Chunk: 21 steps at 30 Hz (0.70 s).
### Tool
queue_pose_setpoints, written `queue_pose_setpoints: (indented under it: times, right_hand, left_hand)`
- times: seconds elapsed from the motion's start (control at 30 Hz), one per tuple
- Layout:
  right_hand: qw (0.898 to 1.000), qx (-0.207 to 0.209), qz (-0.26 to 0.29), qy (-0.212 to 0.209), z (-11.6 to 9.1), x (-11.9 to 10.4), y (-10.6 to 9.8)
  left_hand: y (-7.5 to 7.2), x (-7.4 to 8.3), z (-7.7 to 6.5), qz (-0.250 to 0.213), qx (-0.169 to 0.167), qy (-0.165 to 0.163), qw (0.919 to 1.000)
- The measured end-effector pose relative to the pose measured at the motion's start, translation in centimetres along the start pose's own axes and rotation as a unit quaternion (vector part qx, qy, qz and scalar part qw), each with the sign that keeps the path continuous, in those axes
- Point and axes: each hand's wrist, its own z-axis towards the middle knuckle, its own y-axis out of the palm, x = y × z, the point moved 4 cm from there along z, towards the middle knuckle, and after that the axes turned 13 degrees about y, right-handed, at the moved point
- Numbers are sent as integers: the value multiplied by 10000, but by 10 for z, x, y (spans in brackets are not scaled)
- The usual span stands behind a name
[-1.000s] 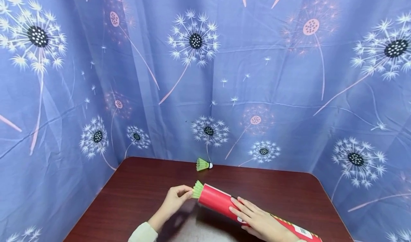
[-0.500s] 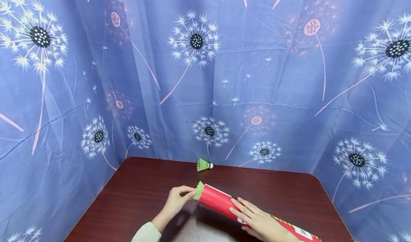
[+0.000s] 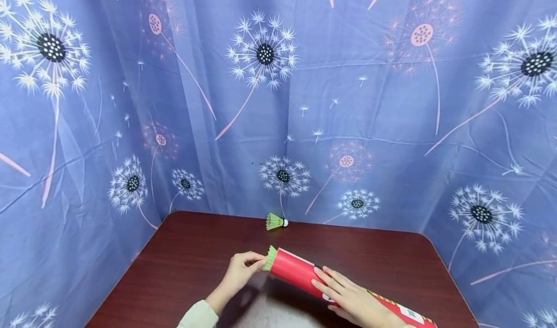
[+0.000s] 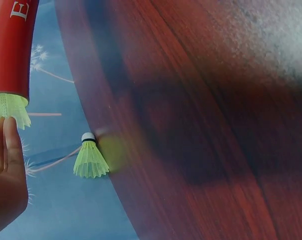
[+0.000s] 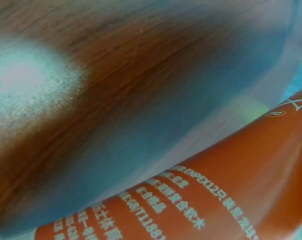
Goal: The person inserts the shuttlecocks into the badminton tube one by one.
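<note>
My left hand pinches the feathered skirt of a yellow-green shuttlecock at the mouth of a red shuttlecock tube. Only the skirt's rim sticks out; its cork end is hidden inside. My right hand grips the tube around its middle, fingers laid across the top. The tube slants from the lower right up toward my left hand. In the left wrist view, the fingers touch the skirt just below the tube's rim. White lettering covers the tube in the right wrist view.
A second yellow-green shuttlecock with a white head lies at the back edge of the dark red-brown wooden table. A blue curtain with dandelion prints hangs behind and at both sides. Light glares off the table's front middle.
My left hand has shifted slightly right toward the tube, with the shuttlecock skirt a little closer to its mouth. The right hand and tube have hardly moved.
</note>
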Motion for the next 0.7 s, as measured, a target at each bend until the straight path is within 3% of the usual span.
queue_pose_setpoints:
  times: [0.2,0.33,0.57,0.7]
  right_hand:
    - [9999,-84,-13,74,0,-1,1]
    - [9998,-169,-12,142,0,-1,2]
    - [9997,-212,46,116,0,-2,2]
    - [9999,-88,39,44,1,-2,0]
  left_hand:
    - [2,2,0,-7,-68,68,10000]
    - [4,-2,-2,133,114,139,9998]
    - [8,-34,-11,517,605,147,9967]
    - [7,-36,-12,550,634,286,9961]
